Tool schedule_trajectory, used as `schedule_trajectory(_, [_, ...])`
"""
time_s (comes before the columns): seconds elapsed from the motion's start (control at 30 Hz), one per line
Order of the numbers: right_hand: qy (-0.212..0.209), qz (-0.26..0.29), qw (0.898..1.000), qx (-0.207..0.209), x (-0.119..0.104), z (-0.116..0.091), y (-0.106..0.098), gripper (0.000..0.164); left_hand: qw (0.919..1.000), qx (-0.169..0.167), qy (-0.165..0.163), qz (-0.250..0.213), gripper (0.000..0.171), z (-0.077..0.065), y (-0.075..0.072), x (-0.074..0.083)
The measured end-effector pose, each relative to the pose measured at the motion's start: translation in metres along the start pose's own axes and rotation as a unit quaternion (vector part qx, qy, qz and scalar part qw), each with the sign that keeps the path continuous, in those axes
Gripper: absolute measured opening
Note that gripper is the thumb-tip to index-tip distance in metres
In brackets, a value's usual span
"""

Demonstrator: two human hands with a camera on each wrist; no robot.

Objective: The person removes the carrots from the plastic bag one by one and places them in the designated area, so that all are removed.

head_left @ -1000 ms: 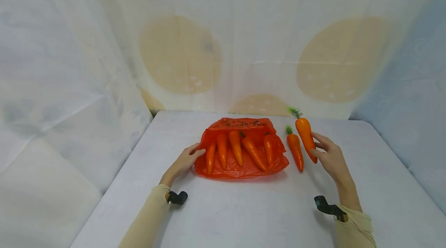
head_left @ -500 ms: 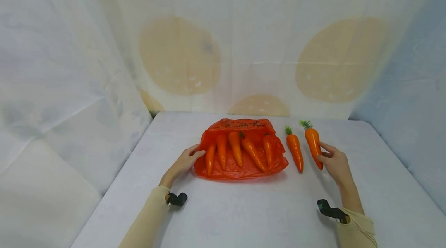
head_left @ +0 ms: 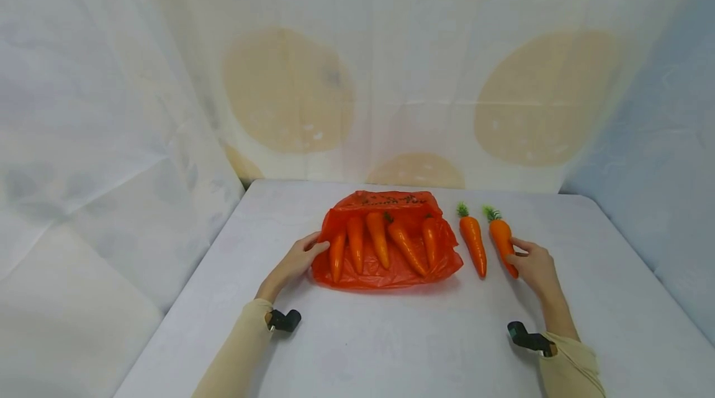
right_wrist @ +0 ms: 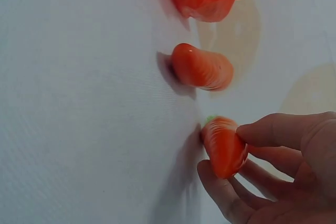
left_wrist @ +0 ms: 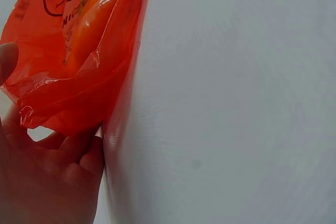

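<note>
A red plastic bag [head_left: 385, 198] lies with its mouth spread in the middle of the head view, and several orange carrots [head_left: 377, 239] show inside it. My left hand [head_left: 294, 260] holds the bag's left edge; in the left wrist view its fingers [left_wrist: 79, 148] are under the plastic. To the right of the bag lies a carrot [head_left: 473, 243] with a green top. Just beyond it my right hand [head_left: 537, 266] grips another carrot [head_left: 501, 239] near its tip. In the right wrist view the thumb [right_wrist: 270, 129] is on this carrot's side, with fingers below and behind it.
A white table [head_left: 363, 342] carries everything, and a pale curtain [head_left: 413, 94] with tan round shapes hangs along its back edge. White sheeting [head_left: 100, 199] stands at the left, bluish sheeting [head_left: 670, 168] at the right. A black wrist device [head_left: 285, 320] is strapped to each arm.
My right hand has moved the carrot to the right and lowered it to the table, beside the loose carrot. The left hand and the bag have stayed in place.
</note>
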State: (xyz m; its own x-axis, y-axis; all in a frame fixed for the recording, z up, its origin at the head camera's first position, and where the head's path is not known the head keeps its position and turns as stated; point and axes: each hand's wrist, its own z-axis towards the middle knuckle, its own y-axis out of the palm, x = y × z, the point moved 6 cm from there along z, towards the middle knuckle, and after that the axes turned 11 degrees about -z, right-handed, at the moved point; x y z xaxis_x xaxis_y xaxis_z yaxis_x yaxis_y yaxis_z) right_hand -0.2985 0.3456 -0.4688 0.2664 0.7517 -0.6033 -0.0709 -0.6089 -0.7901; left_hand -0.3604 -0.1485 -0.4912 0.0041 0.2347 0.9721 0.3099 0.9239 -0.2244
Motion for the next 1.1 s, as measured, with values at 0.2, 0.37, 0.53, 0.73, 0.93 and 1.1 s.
schedule_trajectory(0.2, [-0.003,-0.024,1.000,0.015,-0.004,0.002,0.004,0.058,1.0000,0.001,-0.004,-0.004,0.054,0.001,0.000,-0.001])
schedule_trajectory(0.37, [-0.005,-0.036,0.999,0.025,-0.008,0.003,0.006,0.058,1.0000,0.002,-0.002,0.002,0.055,0.002,-0.001,-0.001])
schedule_trajectory(0.53, [-0.002,-0.045,0.999,0.022,-0.009,0.002,0.007,0.059,1.0000,0.002,-0.003,0.001,0.055,0.002,-0.001,-0.002])
schedule_trajectory(0.73, [0.016,-0.041,0.999,0.004,-0.004,0.005,0.008,0.062,1.0000,0.001,0.003,0.000,0.057,0.002,0.000,-0.002])
schedule_trajectory(0.93, [0.028,-0.037,0.999,0.009,-0.009,0.003,0.004,0.062,1.0000,0.003,0.000,0.002,0.056,0.001,-0.001,-0.002])
schedule_trajectory(1.1, [0.040,-0.021,0.998,0.035,-0.014,0.000,0.000,0.063,1.0000,0.002,-0.003,-0.003,0.055,0.001,0.000,-0.002])
